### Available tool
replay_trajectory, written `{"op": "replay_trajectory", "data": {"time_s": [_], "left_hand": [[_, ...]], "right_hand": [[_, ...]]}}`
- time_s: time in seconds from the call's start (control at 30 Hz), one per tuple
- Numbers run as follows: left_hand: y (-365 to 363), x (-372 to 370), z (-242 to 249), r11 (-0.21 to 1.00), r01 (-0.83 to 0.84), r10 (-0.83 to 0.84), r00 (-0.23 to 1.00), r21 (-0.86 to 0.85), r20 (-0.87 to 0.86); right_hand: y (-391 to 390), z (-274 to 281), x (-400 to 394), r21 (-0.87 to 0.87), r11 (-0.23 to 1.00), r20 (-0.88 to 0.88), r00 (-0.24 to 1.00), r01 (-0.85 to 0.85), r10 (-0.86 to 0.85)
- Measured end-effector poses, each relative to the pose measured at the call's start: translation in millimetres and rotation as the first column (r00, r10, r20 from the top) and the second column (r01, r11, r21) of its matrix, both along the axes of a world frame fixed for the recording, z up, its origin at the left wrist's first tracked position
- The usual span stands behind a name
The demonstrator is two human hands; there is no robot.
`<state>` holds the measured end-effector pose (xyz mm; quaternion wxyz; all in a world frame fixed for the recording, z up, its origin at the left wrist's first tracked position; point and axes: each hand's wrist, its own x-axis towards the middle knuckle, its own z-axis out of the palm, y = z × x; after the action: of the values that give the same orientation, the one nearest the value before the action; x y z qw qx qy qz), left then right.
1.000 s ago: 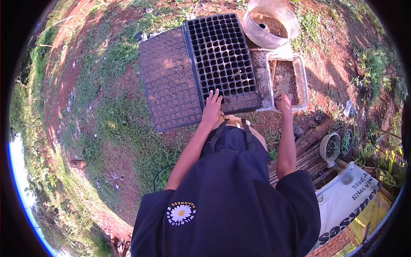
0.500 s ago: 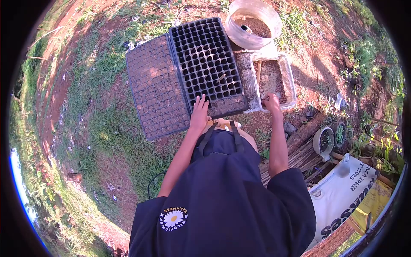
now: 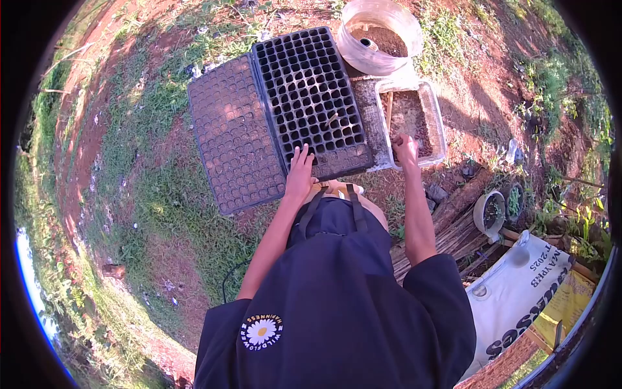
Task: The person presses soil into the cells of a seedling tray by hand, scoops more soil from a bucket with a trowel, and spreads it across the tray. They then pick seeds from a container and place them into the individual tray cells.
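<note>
A black seedling tray with many unfilled cells has soil in its nearest rows. My left hand lies on that tray's near left corner, fingers stretched out. Over the near left part of a whitish rectangular tub is my right hand, its fingers drawn together; whatever they may hold is too small to make out. Dark soil covers the tub's bottom, and a thin wooden stick leans inside along its left wall. A short piece of stick rests across the tray's cells.
Left of the black tray lies a second, soil-filled seedling tray. A round pale container with soil stands behind the tub. To the right are bundled poles, a small pot and a printed banner. Grass and bare earth surround everything.
My right hand has moved slightly farther into the tub, away from its near edge. My left hand stays on the tray. The whole view has shifted a little.
</note>
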<state>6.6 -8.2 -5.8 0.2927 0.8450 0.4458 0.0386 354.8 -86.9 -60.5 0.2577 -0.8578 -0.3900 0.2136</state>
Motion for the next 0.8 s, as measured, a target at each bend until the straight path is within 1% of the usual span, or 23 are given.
{"op": "replay_trajectory", "data": {"time_s": [0.07,0.13,0.23,0.3,0.37,0.4,0.43,0.53,0.57,0.6,0.63,0.67,0.7,0.77,0.8], "left_hand": [[-1.1,-0.1,-2.5,1.000,-0.003,0.003,1.000,0.006,-0.004],[-0.9,0.6,-2.4,1.000,0.001,-0.001,1.000,0.012,-0.014],[-1.3,1.0,-2.8,1.000,-0.007,0.007,1.000,0.005,-0.011],[-1.2,1.0,-2.9,1.000,-0.010,0.010,1.000,0.009,-0.010],[-1.5,1.1,-3.0,1.000,-0.002,0.002,1.000,0.018,0.000],[-1.7,0.8,-2.6,1.000,-0.002,0.002,1.000,0.017,0.012],[-1.8,0.7,-2.2,1.000,-0.006,0.006,1.000,0.017,0.011],[-1.8,1.0,-2.4,1.000,-0.012,0.011,1.000,0.006,0.012],[-1.9,0.9,-2.8,1.000,-0.011,0.011,1.000,0.012,0.022],[-2.4,0.4,-3.6,1.000,-0.011,0.011,0.999,0.017,0.032],[-2.1,0.7,-3.8,1.000,-0.016,0.016,0.999,0.017,0.031],[-1.7,1.1,-4.2,1.000,-0.021,0.021,0.999,-0.015,0.028],[-2.0,1.2,-4.7,0.999,-0.026,0.027,0.999,-0.047,0.025],[-2.7,1.4,-2.6,0.998,-0.032,0.034,0.999,-0.046,0.031],[-2.8,1.5,-1.6,0.999,-0.033,0.034,0.999,-0.044,0.037]], "right_hand": [[2.3,1.4,-1.5,-0.018,1.000,-0.041,0.999,-0.013,0.012],[3.6,-1.3,-0.6,0.037,0.999,-0.058,0.998,-0.030,0.032],[2.3,-5.0,3.2,0.057,0.998,-0.102,0.995,-0.014,0.019],[2.9,-3.7,4.5,0.068,0.997,-0.102,0.994,-0.044,0.050],[1.6,2.0,3.6,0.040,0.998,-0.082,0.995,-0.054,0.057],[0.8,-0.3,3.9,0.065,0.996,-0.041,0.997,-0.064,0.067],[0.3,-2.7,4.2,0.066,0.996,-0.042,0.997,-0.068,0.071],[0.7,-4.1,4.3,0.132,0.989,0.129,0.991,-0.063,0.046],[0.8,-3.2,4.9,0.132,0.989,0.129,0.990,-0.067,0.050],[3.0,15.1,-2.1,0.171,0.983,0.022,0.997,0.068,-0.072],[3.8,22.6,-7.2,0.194,0.960,-0.088,0.978,0.204,-0.190],[5.2,29.1,-14.6,0.316,0.919,-0.147,0.969,0.235,-0.197],[7.1,39.2,-22.6,0.314,0.921,-0.148,0.970,0.230,-0.192],[14.6,65.3,-42.1,0.418,0.893,-0.117,0.984,0.170,-0.133],[17.5,65.5,-50.6,0.456,0.886,-0.035,0.997,0.083,-0.076]]}}
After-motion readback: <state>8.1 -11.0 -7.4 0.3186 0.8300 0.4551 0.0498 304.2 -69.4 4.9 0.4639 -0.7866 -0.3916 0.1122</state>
